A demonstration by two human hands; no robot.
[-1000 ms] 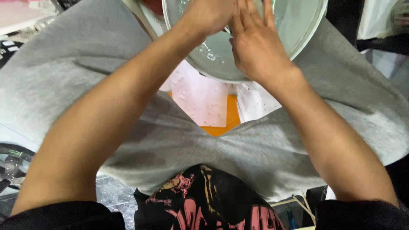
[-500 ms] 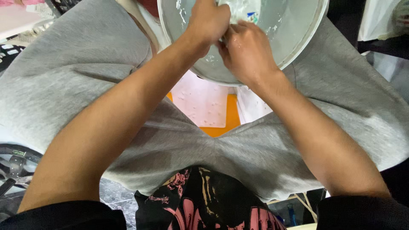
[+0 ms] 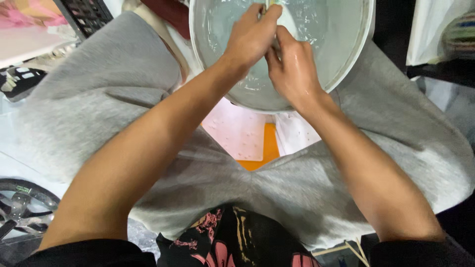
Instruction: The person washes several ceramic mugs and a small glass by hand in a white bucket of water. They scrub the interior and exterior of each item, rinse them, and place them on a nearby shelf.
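Observation:
A round white basin [image 3: 354, 59] with water in it stands between my knees at the top of the head view. Both hands are inside it. My left hand [image 3: 251, 37] is closed over a small pale object [image 3: 287, 17] that reaches the top edge, and my right hand [image 3: 293, 69] is wet and curled against the same object from below. The two hands touch each other. What the object is cannot be made out. My grey trouser legs [image 3: 118, 94] spread to either side of the basin.
Under the basin lies a white sheet with small dots [image 3: 237, 131] on an orange surface [image 3: 269, 151]. A dark wheel-like metal thing [image 3: 20, 207] is at the lower left. A keyboard-like dark panel [image 3: 84, 15] sits top left, white cloth [image 3: 435, 29] top right.
My right hand was flat with fingers straight a second ago; it has since curled and closed against my left hand around the small object. The basin's water is stirred.

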